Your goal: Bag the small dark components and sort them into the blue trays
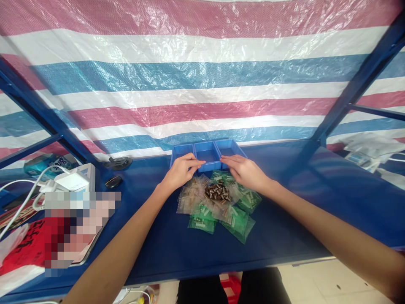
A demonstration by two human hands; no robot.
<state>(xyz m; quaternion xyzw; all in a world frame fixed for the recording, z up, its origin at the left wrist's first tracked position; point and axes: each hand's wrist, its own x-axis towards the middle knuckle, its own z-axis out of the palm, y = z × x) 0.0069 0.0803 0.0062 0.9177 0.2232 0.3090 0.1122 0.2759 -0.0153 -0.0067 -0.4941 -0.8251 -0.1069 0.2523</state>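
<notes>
A blue three-compartment plastic tray (207, 166) stands at the back of the table, near the striped sheet. My left hand (182, 169) is at its front left, fingers bent and closed on the front rim. Mirroring it, my right hand (243, 169) closes on the rim at the front right, its fingertips by the divider. The middle compartment shows nothing inside; my hands partly cover the outer two. Just in front of the tray lie clear plastic bags (187, 200) and green plastic bags (239, 221) with small parts in them. A heap of small brownish metal pieces (217, 192) sits on top.
A black mouse (113, 182), white chargers with cables (72, 180) and a red bag (23, 247) lie at the left. Blue frame posts (357, 80) rise at both sides. A striped plastic sheet (202, 76) hangs behind. White plastic wrapping (373, 147) lies far right.
</notes>
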